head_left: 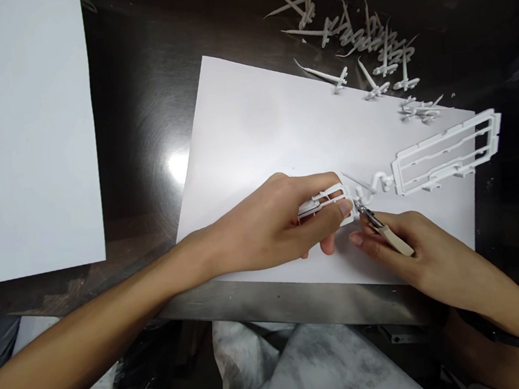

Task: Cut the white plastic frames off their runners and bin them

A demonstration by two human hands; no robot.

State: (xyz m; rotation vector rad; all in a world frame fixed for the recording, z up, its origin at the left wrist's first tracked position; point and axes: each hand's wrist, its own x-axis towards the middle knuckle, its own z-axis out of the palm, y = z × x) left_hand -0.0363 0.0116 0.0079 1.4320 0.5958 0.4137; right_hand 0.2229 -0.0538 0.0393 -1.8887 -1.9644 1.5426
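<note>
My left hand (284, 219) is closed on one end of a white plastic part, a slotted frame that shows between the fingers. From there a curved white link (377, 182) leads right to a second slotted white frame (443, 155), which extends over the paper's right edge. My right hand (411, 244) holds cutting pliers with a beige handle (397, 240). The plier jaws are at the curved link, close beside my left fingertips. Whether the jaws are open or closed is too small to tell. Both hands are above a white sheet of paper (243, 122).
Several small white plastic pieces (368, 37) with thin curved tips lie scattered beyond the sheet, some on its far edge. Another large white sheet (24, 131) lies on the left. The dark, shiny table (140, 96) has a metal front edge (288, 302).
</note>
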